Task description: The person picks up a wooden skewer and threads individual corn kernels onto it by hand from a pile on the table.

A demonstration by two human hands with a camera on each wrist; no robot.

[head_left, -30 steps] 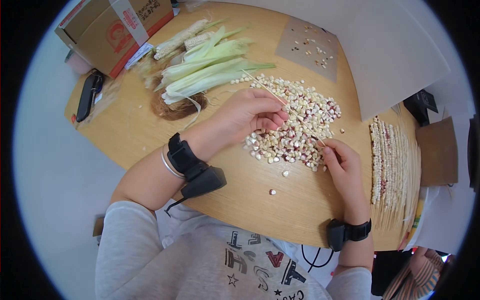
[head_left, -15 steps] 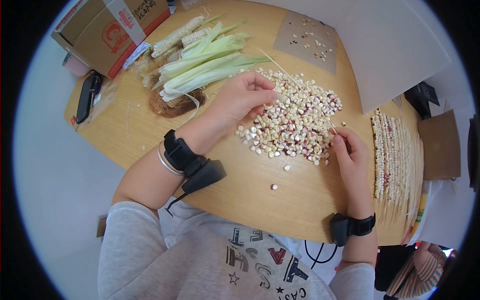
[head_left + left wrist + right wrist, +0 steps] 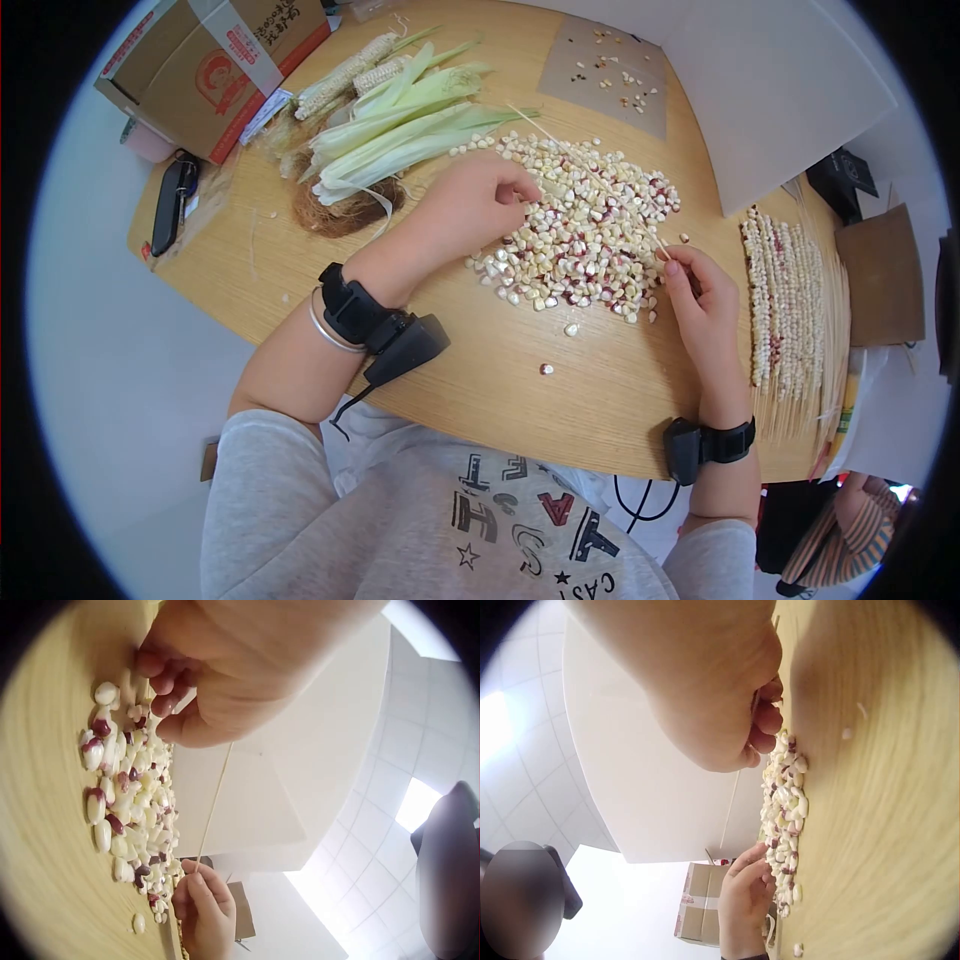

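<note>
My right hand (image 3: 705, 300) pinches the lower end of a thin pale stick (image 3: 545, 132) between thumb and fingers; the stick slants over the pile of white, yellow and dark red corn kernels (image 3: 590, 240). At the pile's left side is my left hand (image 3: 465, 205), fingers curled down at the kernels; whether a kernel is between the fingertips I cannot tell. The left wrist view shows this hand (image 3: 225, 671) over the kernels (image 3: 131, 795), with the stick (image 3: 215, 799) behind, reaching to the other hand (image 3: 206, 915).
Corn husks (image 3: 390, 140), bare cobs (image 3: 345, 75) and brown silk (image 3: 345, 208) lie at the back left near a cardboard box (image 3: 205, 80). Rows of kernel-threaded sticks (image 3: 785, 310) lie at right. A grey sheet (image 3: 590, 95) with scattered kernels is at the back.
My left hand has moved left, away from the stick, and down to the pile's left side. My right hand keeps its pinch and has shifted slightly right and up with the stick.
</note>
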